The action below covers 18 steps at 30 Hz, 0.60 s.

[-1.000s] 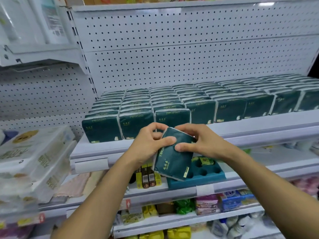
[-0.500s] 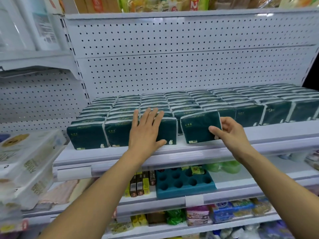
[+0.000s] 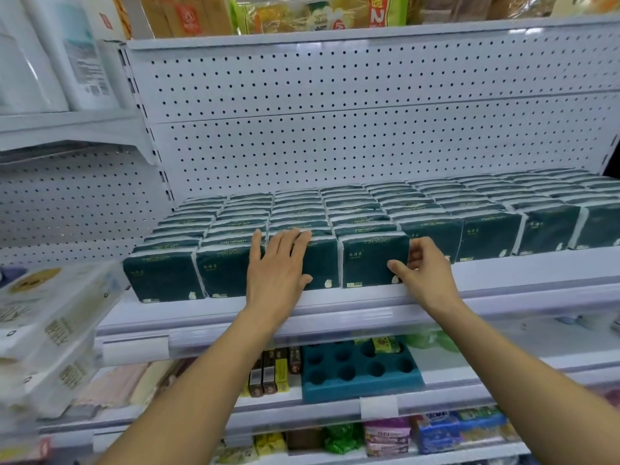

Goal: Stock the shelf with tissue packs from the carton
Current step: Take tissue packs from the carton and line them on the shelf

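Since wrapped tissue pack (image 3: pixel 370 261) looks light, soft, slippery: right hand (image 3: pixel 423 276) pinches its right edge, seemingly; left hand (image 3: pixel 278 270) spread flat against neighbouring pack (image 3: pixel 320 263); hold by the sides.

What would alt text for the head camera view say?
A right hand pinches the edge of a dark green tissue pack at the shelf front, while the left hand presses flat on neighbouring packs.
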Available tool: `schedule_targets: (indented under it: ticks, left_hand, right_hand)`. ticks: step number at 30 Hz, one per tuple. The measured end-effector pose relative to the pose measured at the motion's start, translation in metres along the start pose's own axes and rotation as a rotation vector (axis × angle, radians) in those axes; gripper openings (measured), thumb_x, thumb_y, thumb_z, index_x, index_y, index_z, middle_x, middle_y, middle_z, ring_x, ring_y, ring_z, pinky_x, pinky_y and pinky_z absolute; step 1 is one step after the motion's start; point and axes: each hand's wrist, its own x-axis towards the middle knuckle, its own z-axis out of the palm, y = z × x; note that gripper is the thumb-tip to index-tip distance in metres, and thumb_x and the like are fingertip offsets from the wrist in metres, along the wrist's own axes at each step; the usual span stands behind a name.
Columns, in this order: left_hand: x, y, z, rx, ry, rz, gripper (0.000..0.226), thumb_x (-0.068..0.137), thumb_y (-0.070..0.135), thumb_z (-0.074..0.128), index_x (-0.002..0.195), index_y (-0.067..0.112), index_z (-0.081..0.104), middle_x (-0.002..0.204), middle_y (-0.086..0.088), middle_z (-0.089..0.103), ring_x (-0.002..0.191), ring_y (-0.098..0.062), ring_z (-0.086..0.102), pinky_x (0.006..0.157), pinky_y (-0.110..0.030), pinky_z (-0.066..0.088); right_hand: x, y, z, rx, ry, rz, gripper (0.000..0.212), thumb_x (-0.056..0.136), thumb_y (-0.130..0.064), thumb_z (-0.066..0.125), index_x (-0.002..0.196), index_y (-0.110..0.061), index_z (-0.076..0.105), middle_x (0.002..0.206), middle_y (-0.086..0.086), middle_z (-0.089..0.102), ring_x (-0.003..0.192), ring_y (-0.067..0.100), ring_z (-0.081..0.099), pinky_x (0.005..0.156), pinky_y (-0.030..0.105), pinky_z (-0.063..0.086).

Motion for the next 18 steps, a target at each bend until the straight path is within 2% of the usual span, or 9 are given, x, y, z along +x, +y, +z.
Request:
schedule_targets:
  ticks: [4,7,10,12,15,18]
  left_hand:
    - [0.000,0.002,-0.005,0.011,-0.029,-0.009,0.078,0.082,0.041,0.076,0.148,0.018,0.041,0.144,-0.003,0.050,0.136,-0.023,0.045,0.119,-0.056,0.015]
    - [0.001,0.002,-0.011,-0.020,-0.093,-0.024,0.077,0.091,0.046,0.063,0.154,0.021,0.026,0.153,0.000,0.038,0.144,-0.021,0.033,0.120,-0.054,0.003]
    - [-0.001,0.005,-0.017,-0.074,-0.092,-0.052,0.077,0.094,0.052,0.055,0.156,0.020,0.022,0.157,-0.001,0.034,0.147,-0.021,0.026,0.121,-0.053,-0.003]
    - [-0.009,0.011,-0.023,-0.121,-0.047,-0.058,0.077,0.092,0.053,0.056,0.155,0.018,0.027,0.155,-0.002,0.038,0.147,-0.023,0.027,0.121,-0.053,0.000]
    - [-0.030,0.022,-0.034,-0.136,0.055,-0.047,0.074,0.092,0.056,0.049,0.152,0.016,0.034,0.148,-0.003,0.047,0.142,-0.023,0.036,0.120,-0.056,0.010]
    - [-0.059,0.031,-0.046,-0.133,0.074,-0.061,0.073,0.093,0.061,0.039,0.152,0.018,0.033,0.145,-0.001,0.050,0.136,-0.021,0.045,0.118,-0.057,0.019]
  right_hand:
    - [0.000,-0.002,0.000,0.006,-0.012,0.007,0.034,0.089,-0.022,0.071,0.115,-0.012,0.052,0.092,-0.002,0.056,0.082,0.016,0.056,0.078,0.030,0.046]
    - [-0.001,-0.004,-0.002,-0.039,-0.047,0.009,0.037,0.091,-0.025,0.067,0.121,-0.010,0.053,0.098,0.001,0.058,0.093,0.022,0.059,0.084,0.037,0.049]
    - [-0.005,-0.003,-0.005,-0.159,-0.053,-0.031,0.048,0.092,-0.032,0.064,0.132,-0.011,0.046,0.120,0.006,0.057,0.111,0.025,0.055,0.092,0.043,0.048]
    - [-0.012,-0.001,-0.008,-0.229,0.017,-0.093,0.059,0.092,-0.034,0.062,0.141,-0.013,0.037,0.139,0.007,0.045,0.126,0.026,0.044,0.098,0.044,0.043]
    - [-0.029,-0.001,-0.012,-0.234,0.101,-0.237,0.061,0.094,-0.033,0.059,0.147,-0.015,0.034,0.153,0.007,0.028,0.139,0.025,0.027,0.109,0.043,0.031]
    - [-0.050,-0.001,-0.013,-0.246,0.143,-0.437,0.056,0.095,-0.031,0.059,0.146,-0.017,0.039,0.154,0.006,0.030,0.141,0.024,0.027,0.112,0.042,0.026]
